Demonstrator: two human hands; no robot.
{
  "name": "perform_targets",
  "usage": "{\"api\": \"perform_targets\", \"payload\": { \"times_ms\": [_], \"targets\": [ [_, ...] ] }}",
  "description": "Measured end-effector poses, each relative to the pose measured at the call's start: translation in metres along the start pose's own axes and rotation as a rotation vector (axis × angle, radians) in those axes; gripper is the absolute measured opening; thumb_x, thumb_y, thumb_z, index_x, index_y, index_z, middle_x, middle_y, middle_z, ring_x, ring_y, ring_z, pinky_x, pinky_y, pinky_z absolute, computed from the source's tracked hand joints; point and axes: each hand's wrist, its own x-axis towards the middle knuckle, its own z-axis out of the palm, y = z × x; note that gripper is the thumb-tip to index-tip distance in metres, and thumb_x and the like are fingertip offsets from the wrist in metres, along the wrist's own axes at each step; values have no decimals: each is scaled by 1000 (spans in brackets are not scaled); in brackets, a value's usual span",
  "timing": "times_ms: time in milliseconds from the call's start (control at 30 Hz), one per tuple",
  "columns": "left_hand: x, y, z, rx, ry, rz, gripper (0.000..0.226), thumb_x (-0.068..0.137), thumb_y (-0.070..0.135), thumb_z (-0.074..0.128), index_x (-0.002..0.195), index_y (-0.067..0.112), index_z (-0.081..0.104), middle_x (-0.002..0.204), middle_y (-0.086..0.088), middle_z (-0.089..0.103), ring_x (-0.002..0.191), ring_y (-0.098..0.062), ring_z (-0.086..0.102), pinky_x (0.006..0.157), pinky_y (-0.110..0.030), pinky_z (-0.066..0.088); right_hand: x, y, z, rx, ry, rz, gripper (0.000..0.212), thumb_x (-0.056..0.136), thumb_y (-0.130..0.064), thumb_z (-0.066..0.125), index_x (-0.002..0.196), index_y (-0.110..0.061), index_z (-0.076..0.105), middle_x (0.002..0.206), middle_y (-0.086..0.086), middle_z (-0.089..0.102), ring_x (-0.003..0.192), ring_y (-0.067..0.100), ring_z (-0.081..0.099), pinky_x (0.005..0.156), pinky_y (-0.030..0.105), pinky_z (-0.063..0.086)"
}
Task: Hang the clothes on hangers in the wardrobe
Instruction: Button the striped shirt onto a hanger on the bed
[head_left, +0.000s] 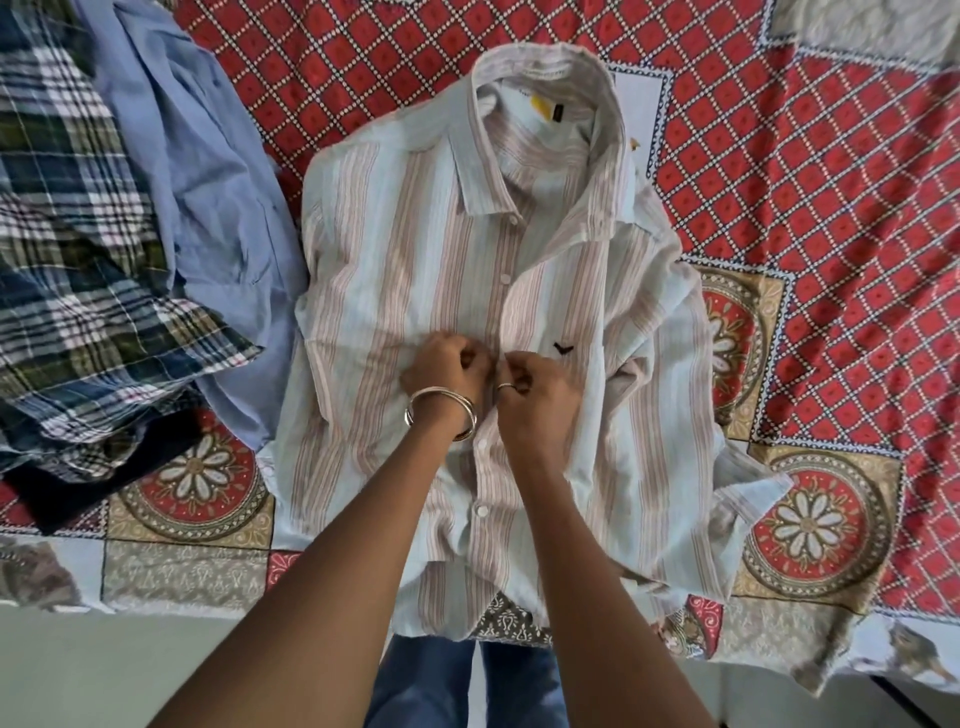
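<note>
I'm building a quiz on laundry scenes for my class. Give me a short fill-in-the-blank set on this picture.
1. Both hands pinch the button placket of the ____ shirt.
2. The left hand wears bangles; the right hand wears a ____.
3. The plaid shirt lies partly on top of a plain ____ shirt.
4. A small black ____ logo sits on the chest.

Missing words: striped; ring; blue; bird

No legible txt; shirt (405, 270) neck label blurred.
</note>
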Motion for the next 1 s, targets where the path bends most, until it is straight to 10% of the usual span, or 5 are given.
{"api": "perform_targets", "payload": {
  "times_ms": [500, 800, 900, 1000],
  "targets": [
    [10, 1, -12, -271, -207, -75, 15, 87, 25, 67, 93, 12, 71, 90, -5, 71, 87, -23, 67, 84, -38, 54, 17, 8, -15, 632, -334, 264, 18, 97, 0, 50, 102, -1, 67, 74, 10, 60, 63, 10, 55, 60, 19, 48],
    [9, -6, -16, -249, -248, -168, 48, 77, 58, 67, 84, 11, 71, 82, -5, 72, 79, -18, 67, 78, -36, 53, 25, 11, -14, 642, -447, 310, 12, 86, 8, 63, 85, -4, 63, 69, 12, 61, 59, 17, 54, 53, 21, 45],
    [7, -1, -12, -221, -217, -149, 37, 78, 45, 73, 84, 8, 71, 75, -3, 69, 66, -11, 61, 59, -18, 47, 24, 14, -11, 594, -411, 268, 16, 84, 8, 66, 81, -8, 64, 67, 8, 59, 58, 14, 52, 52, 19, 43],
    [9, -3, -6, -207, -128, -125, 26, 84, 38, 69, 79, 13, 73, 74, -7, 71, 70, -20, 66, 72, -29, 55, 25, 14, -11, 604, -407, 262, 13, 82, 7, 68, 79, -6, 66, 66, 4, 61, 57, 9, 54, 53, 17, 44]
  ]
}}
